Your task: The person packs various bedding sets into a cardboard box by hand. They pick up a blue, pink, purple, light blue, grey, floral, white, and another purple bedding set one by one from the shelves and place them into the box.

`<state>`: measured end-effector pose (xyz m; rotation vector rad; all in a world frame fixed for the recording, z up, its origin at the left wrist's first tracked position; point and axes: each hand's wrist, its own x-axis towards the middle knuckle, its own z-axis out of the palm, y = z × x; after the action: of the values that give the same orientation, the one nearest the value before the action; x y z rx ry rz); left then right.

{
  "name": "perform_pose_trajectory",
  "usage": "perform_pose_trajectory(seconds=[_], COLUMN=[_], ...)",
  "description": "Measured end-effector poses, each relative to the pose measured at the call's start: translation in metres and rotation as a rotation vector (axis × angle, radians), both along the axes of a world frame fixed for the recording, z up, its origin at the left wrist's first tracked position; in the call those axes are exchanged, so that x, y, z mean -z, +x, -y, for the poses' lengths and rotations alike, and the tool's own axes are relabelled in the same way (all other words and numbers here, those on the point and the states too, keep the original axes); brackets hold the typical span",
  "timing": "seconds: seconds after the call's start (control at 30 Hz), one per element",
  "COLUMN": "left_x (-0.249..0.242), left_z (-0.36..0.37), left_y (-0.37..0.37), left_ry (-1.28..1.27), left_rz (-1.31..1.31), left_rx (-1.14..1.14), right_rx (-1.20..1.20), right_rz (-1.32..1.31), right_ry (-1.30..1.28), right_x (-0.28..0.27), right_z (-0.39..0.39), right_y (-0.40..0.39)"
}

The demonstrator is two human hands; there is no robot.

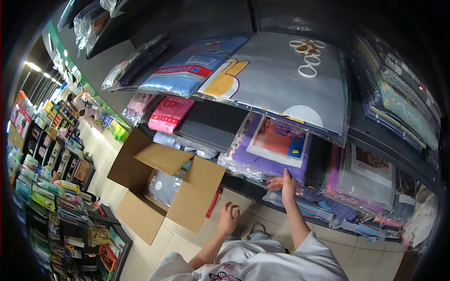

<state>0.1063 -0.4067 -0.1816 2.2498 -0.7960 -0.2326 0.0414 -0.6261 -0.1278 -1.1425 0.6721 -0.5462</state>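
My right hand [282, 184] is at the front edge of the middle shelf, fingers apart, beside a plastic-wrapped purple package [276, 161] with a picture insert. Whether its fingertips touch the wrap is hard to tell. My left hand [228, 219] hangs lower, over the tiled floor, with its fingers loosely curled and apart and nothing in it. To its left stands an open cardboard box [194, 196] with its flaps spread; a grey plastic-wrapped package [165, 188] lies inside. On the shelf above rest a large grey wrapped package [286, 79] and a blue one [187, 70] with a red band.
Pink packages [171, 114] lie on the middle shelf at left, and wrapped textiles [398, 89] are stacked at right. A red object [213, 203] is on the floor by the box. Display racks line the left side; a person [87, 107] is farther down the aisle.
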Motion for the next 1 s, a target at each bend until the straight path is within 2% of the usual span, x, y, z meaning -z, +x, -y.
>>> perform_pose_trajectory(seconds=[0.07,0.1,0.13,0.17,0.23,0.27,0.33,0.4,0.47,0.6,0.63,0.67,0.7,0.73,0.77,0.8,0.83,0.87,0.93,0.97,1.0], left_x=[-0.002,-0.004,-0.004,0.010,0.049,0.042,0.011,0.008,0.009,-0.008,0.000,-0.017,-0.035,-0.028,-0.017,-0.007,-0.015,-0.009,-0.008,-0.010,-0.014], left_z=[0.001,0.000,0.001,-0.005,-0.019,-0.015,-0.007,-0.011,-0.013,-0.007,-0.004,0.007,0.014,0.017,0.020,0.020,0.019,0.016,0.007,0.001,-0.004], left_y=[0.001,0.001,0.000,0.003,0.012,0.010,-0.001,-0.006,0.000,0.035,0.049,0.054,0.049,0.052,0.058,0.062,0.057,0.054,0.046,0.048,0.046], left_ry=[0.010,-0.051,-0.113,-0.116,-0.296,-0.299,-0.767,-0.764,-0.853,-0.764,-0.617,-0.474,-0.492,-0.494,-0.319,-0.148,-0.161,-0.168,0.024,0.189,0.183], left_rz=[0.038,-0.066,-0.172,-0.179,-0.928,-0.931,-1.482,-1.507,-1.754,-1.732,-1.706,-1.674,-1.464,-1.468,-1.421,-1.364,-1.255,-1.259,-1.069,-1.076,-1.085], left_rx=[0.039,0.009,-0.021,-0.018,-0.201,-0.198,-0.300,-0.220,-0.137,-0.191,-0.179,-0.167,0.047,0.049,0.166,0.278,0.363,0.356,0.223,0.229,0.216], right_rx=[-0.048,-0.097,-0.083,-0.108,-0.067,-0.063,-0.029,-0.040,-0.053,0.022,0.001,0.007,-0.082,-0.176,-0.277,-0.284,-0.145,0.033,-0.011,-0.026,-0.043], right_rz=[-0.040,-0.085,-0.097,-0.085,-0.127,-0.148,-0.134,-0.145,-0.131,-0.040,-0.035,-0.039,-0.170,-0.300,-0.200,-0.204,-0.180,-0.124,-0.028,-0.003,0.025], right_ry=[-0.023,-0.047,0.042,0.046,0.128,0.122,0.222,0.200,0.178,-0.007,-0.065,-0.068,-0.611,-1.154,-0.729,-0.731,-1.436,-2.131,-2.062,-2.082,-2.102], right_x=[-0.004,-0.002,0.000,0.002,0.020,0.025,0.036,0.034,0.028,-0.003,-0.007,0.008,0.037,0.053,0.028,0.007,-0.010,-0.017,-0.009,-0.007,-0.009], right_z=[-0.016,-0.028,-0.044,-0.057,-0.084,-0.094,-0.110,-0.122,-0.121,-0.120,-0.118,-0.118,-0.117,-0.116,-0.115,-0.112,-0.109,-0.108,-0.112,-0.118,-0.124], right_y=[-0.022,-0.038,-0.054,-0.072,-0.105,-0.119,-0.135,-0.142,-0.140,-0.129,-0.128,-0.133,-0.142,-0.147,-0.144,-0.140,-0.136,-0.132,-0.126,-0.123,-0.115])
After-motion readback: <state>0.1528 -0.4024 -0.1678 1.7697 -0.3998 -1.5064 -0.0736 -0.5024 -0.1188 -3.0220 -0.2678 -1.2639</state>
